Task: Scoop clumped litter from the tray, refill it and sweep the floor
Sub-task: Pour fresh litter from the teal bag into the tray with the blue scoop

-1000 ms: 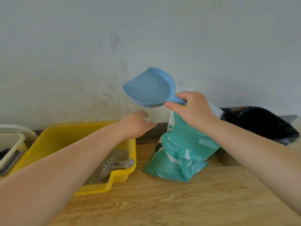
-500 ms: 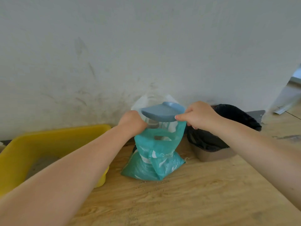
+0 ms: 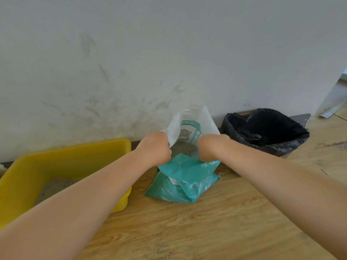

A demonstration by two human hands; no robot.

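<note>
Gripping bag (image 3: 185, 182) mouth now, your left hand (image 3: 154, 148) fisted on left edge, right hand (image 3: 209, 147) fisted on right; blue scoop gone from view. Bag on floor (image 3: 216, 222) by wall, grey litter (image 3: 181, 148) inside. Yellow tray (image 3: 62, 162) left, litter in it. Black-lined bin (image 3: 266, 131) right.

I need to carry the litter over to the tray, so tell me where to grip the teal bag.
Grip the teal litter bag by its open top rim, from above, one hand per side, as the left hand and right hand do now. It stands upright with loose litter inside, so a lower sideways grip risks spilling.
</note>
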